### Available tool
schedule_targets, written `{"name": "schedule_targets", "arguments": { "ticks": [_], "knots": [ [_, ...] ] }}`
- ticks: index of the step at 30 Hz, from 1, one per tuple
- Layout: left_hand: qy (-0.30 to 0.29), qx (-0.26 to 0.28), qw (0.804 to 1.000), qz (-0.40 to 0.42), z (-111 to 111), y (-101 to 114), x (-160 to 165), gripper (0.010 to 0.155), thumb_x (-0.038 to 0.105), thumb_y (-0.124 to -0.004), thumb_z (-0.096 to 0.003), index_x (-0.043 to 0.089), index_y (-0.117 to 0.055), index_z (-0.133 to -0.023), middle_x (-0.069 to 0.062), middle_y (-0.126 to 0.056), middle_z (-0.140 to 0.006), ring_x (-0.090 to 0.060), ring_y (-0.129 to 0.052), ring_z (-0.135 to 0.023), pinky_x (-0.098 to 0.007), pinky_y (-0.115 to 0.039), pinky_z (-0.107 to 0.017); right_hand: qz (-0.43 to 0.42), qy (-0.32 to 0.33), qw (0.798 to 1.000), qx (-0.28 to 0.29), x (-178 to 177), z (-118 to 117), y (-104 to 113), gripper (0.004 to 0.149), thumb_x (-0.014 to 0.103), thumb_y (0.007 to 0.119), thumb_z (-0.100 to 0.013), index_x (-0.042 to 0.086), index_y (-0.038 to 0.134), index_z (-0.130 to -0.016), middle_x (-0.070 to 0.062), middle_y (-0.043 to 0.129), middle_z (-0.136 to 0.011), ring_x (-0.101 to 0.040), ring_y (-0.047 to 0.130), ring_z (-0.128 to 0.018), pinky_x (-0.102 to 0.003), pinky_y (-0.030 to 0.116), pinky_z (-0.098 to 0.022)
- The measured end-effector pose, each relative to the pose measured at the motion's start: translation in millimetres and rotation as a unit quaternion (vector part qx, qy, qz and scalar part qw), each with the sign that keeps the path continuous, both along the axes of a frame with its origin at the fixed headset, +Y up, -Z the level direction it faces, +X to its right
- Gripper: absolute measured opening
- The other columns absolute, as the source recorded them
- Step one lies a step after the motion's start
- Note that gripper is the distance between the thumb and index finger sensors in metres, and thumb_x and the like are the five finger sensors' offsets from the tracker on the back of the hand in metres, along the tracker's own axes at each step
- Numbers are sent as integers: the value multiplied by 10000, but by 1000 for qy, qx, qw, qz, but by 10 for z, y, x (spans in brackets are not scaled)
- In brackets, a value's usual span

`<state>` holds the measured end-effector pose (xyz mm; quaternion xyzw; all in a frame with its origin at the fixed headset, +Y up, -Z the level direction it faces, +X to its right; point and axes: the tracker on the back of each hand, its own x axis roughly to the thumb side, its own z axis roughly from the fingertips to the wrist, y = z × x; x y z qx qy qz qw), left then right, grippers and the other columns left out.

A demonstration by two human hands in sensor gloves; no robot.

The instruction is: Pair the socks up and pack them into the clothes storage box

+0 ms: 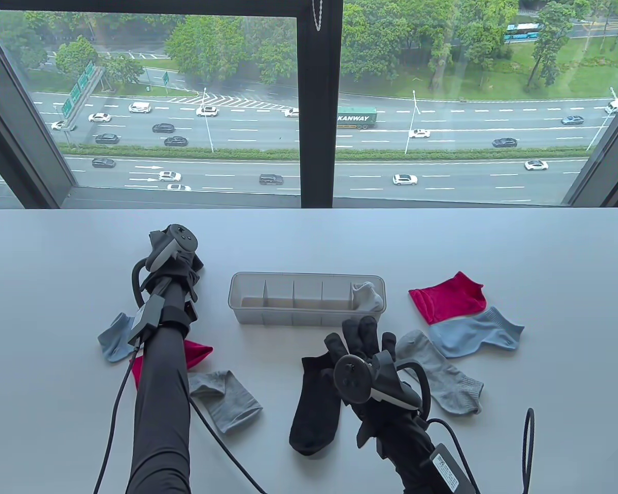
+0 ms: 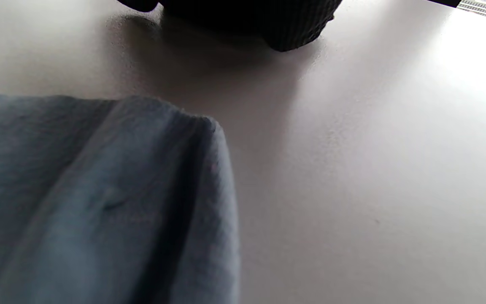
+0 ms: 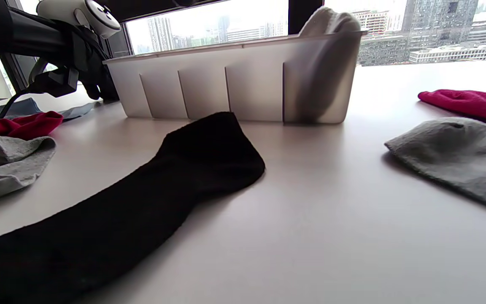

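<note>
A clear plastic storage box with upright dividers sits in the middle of the white table, its long side facing the person. Its rightmost compartment holds a bundle of pale grey-white socks; the other compartments show nothing inside.

The left hand reaches out over the table to the left of the box, at its far left corner. Its fingers are hidden under the tracker and the wrist, so the grip cannot be told. From the left wrist view, only a dark edge of the glove shows at the top, above bare table and a close fold of the blue sock. That blue sock lies beneath the left forearm, with a red sock beside it and a grey sock nearer the person.

The right hand hovers just in front of the box, fingers spread and fairly straight, its grip loose and holding nothing. A black sock lies stretched out just to its left, toe toward the box. To its right lies a second grey sock, then a second blue sock overlapped at its top by a second red sock.
</note>
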<state>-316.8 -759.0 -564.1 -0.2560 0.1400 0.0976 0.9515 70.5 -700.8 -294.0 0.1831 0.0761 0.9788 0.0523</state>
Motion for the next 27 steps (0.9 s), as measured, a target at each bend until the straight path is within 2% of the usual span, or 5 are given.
{"name": "schedule_targets", "arguments": {
  "ticks": [4,10,19,23,27],
  "knots": [
    [6,29,999,-34,57,-24,-22,639,215,-738,-560,101,-430,-1108,-131,-694,-927,-353,-761,-781,-583,-726,-656,-1,6,1000,-1,-17,15,-1,696,509,458,-607,180,247,-1182,-223,46,-1215,-476,-47,-1036,-704,127,-716],
    [-9,115,992,-50,226,96,6,472,227,-715,-542,132,-712,-1004,-125,-783,-837,-323,-825,-704,-551,-799,-588,-14,11,1000,-6,-26,17,-10,691,505,461,-609,178,257,-1182,-228,47,-1214,-484,-32,-1038,-705,145,-720],
    [-31,244,967,63,758,1233,-136,468,282,-639,-550,153,-638,-1000,-149,-620,-1029,-461,-691,-928,-609,-706,-649,-20,10,1000,-21,6,5,-37,698,499,493,-619,170,237,-1179,-272,67,-1206,-533,14,-1032,-714,180,-722],
    [-116,316,938,90,1264,1672,141,460,267,-669,-554,89,-618,-975,-217,-796,-946,-425,-914,-767,-553,-839,-544,-41,8,998,-35,38,-5,-41,721,496,525,-618,153,226,-1177,-295,75,-1201,-550,26,-1028,-721,193,-719],
    [-190,322,913,163,1793,1767,651,474,202,-640,-559,107,-595,-1020,-184,-869,-859,-374,-964,-660,-512,-870,-492,-62,8,998,-24,70,2,34,775,504,569,-606,143,178,-1169,-298,81,-1201,-561,42,-1029,-724,205,-721]
  ]
}}
